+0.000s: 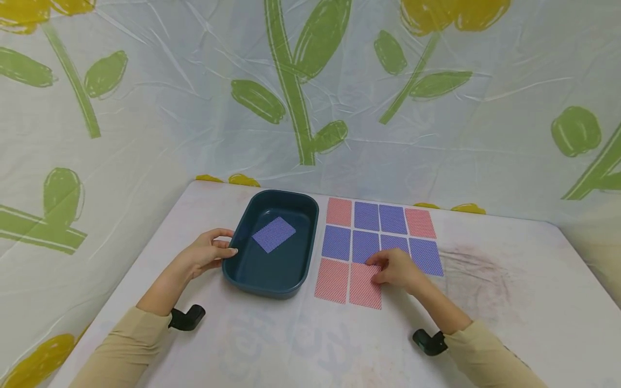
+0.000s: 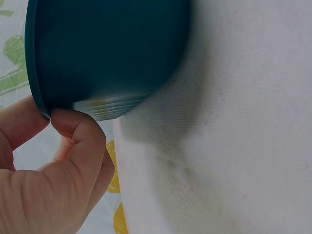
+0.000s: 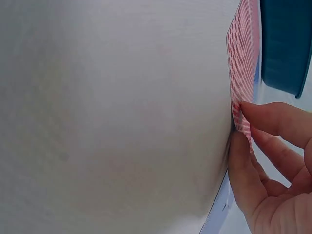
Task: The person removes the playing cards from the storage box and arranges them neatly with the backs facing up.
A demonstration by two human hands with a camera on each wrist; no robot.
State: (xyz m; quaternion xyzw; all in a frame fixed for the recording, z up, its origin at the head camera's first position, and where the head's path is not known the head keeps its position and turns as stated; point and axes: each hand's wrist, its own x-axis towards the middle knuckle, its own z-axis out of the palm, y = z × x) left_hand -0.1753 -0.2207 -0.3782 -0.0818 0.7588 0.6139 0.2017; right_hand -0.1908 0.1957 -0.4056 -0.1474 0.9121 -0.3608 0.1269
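My left hand [image 1: 206, 252] pinches the left rim of a dark teal plastic basin [image 1: 271, 275], thumb over the edge and fingers outside. Inside the basin lies one blue-backed playing card [image 1: 274, 234], set at a slant. To the right of it, my right hand [image 1: 395, 269] pinches the right edge of a red-backed playing card [image 1: 365, 285] between thumb and fingers, near its upper corner. Seen from the right wrist, the thumb and a finger meet at the edge of that red card [image 3: 241, 63], close over the table.
More cards lie face down in rows right of the basin: another red card [image 1: 332, 280] in the front row, several blue cards [image 1: 337, 242] behind, and red cards [image 1: 338, 211] at the back corners. The right hand partly covers one blue card. A flower-patterned sheet [image 1: 204, 108] hangs behind the white table [image 1: 271, 339].
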